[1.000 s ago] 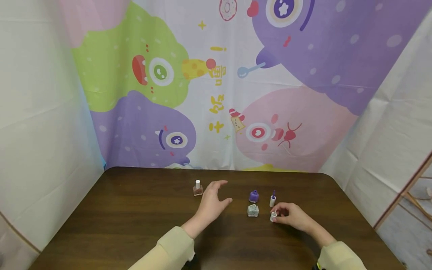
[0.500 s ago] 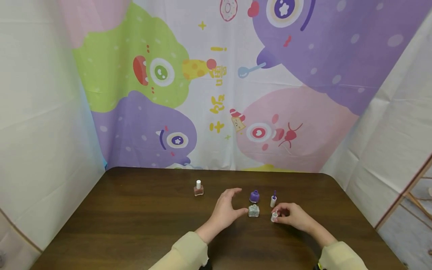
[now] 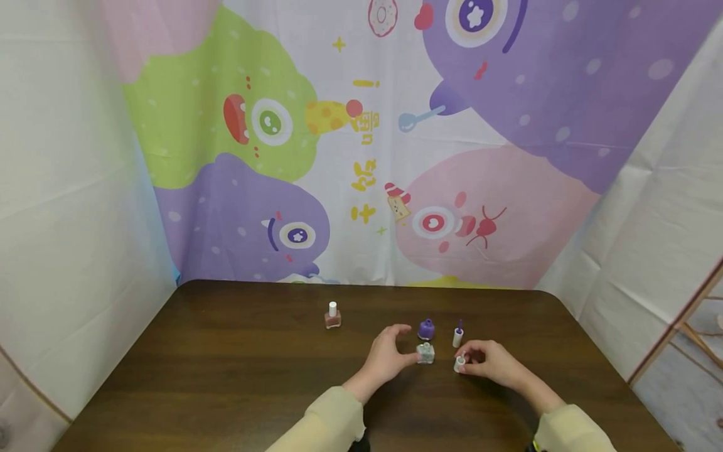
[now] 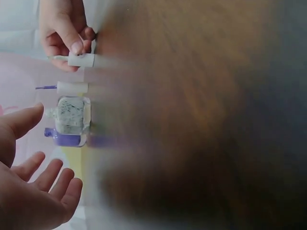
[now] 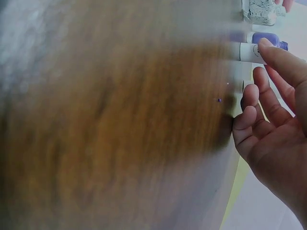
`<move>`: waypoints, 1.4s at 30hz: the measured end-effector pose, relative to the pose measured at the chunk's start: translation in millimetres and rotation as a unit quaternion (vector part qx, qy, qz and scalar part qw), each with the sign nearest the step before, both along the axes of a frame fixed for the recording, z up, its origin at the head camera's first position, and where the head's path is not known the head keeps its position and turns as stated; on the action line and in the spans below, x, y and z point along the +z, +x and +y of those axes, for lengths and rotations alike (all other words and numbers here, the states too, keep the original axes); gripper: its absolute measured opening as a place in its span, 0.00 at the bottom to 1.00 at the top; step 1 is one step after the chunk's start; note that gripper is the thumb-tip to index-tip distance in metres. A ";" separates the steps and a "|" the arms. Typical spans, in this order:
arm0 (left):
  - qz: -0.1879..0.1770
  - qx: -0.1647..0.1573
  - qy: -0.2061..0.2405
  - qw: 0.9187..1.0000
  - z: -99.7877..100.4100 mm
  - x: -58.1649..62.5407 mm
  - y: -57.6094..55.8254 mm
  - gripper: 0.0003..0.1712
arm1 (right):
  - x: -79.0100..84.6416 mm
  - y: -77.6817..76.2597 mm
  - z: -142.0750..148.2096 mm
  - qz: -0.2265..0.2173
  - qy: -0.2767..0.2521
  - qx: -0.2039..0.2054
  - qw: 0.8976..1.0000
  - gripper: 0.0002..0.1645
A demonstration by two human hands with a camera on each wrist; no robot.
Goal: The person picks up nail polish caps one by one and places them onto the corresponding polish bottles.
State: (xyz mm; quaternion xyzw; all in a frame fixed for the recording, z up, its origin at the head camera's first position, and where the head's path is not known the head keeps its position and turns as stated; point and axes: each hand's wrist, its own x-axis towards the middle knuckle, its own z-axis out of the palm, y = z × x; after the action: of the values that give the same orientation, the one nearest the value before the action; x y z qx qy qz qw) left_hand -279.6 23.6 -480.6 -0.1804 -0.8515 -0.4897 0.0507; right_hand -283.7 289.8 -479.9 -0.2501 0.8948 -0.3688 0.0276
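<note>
My right hand [image 3: 496, 364] pinches a white nail polish cap [image 3: 459, 365] between thumb and fingers. The cap stands on the table with its brush pointing up. To its left is an uncapped nail polish bottle [image 3: 426, 354] with pale speckled polish. Beside that bottle is my left hand [image 3: 386, 360], thumb close to the glass and fingers spread in a loose curve. Whether the thumb touches cannot be told in the head view; a gap shows in the left wrist view. An uncapped purple bottle [image 3: 426, 330] stands just behind, with its upright white brush cap [image 3: 457, 338] to the right.
A capped brownish-pink nail polish bottle [image 3: 332, 318] stands farther left on the dark wooden table [image 3: 237, 364]. A cartoon-printed curtain [image 3: 361, 188] hangs behind the table's back edge, and white cloth hangs at both sides.
My left hand has moved right, away from the brownish-pink bottle, until its thumb is beside the pale speckled bottle. My right hand keeps its pinch on the cap, almost still.
</note>
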 end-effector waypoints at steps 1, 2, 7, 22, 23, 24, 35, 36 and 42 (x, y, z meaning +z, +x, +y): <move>-0.005 -0.003 0.000 1.000 1.0 -0.6 -0.4 0.31 | -0.2 -0.4 0.3 0.001 0.002 0.000 1.000 0.12; -0.011 -0.006 0.002 1.000 1.9 -1.2 -0.8 0.30 | -0.6 -0.8 0.5 0.004 0.003 0.002 1.000 0.11; -0.033 -0.015 0.001 0.999 6.5 -4.8 -3.0 0.26 | -2.6 -2.1 0.1 0.009 0.004 0.002 1.000 0.11; -0.001 0.018 -0.015 1.000 21.1 -5.1 -2.5 0.20 | -1.3 -2.8 -1.8 -0.006 0.007 0.006 1.000 0.13; 0.004 0.020 -0.019 1.000 22.0 -5.3 -2.5 0.19 | -1.7 -3.3 -1.8 -0.004 0.009 0.006 1.000 0.13; 0.009 0.022 -0.024 0.999 22.8 -5.5 -2.6 0.19 | -2.1 -3.7 -1.8 -0.001 0.010 0.007 1.000 0.13; 0.028 0.048 -0.036 0.998 25.5 -5.9 -1.8 0.12 | -1.4 -3.6 -3.0 0.000 0.016 0.000 1.000 0.13; 0.029 0.048 -0.035 0.998 25.6 -6.0 -2.2 0.12 | -0.9 -3.3 -3.1 0.002 0.017 -0.001 1.000 0.13; 0.014 0.051 -0.032 0.998 24.3 -6.7 -3.6 0.11 | -2.0 -2.4 -2.7 0.013 0.015 -0.002 1.000 0.11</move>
State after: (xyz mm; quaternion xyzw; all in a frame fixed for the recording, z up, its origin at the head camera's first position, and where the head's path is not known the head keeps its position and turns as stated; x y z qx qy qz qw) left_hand -283.3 47.9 -487.3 -0.1451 -0.8742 -0.4562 0.0815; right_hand -286.1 287.0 -481.9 -0.2526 0.9009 -0.3524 0.0188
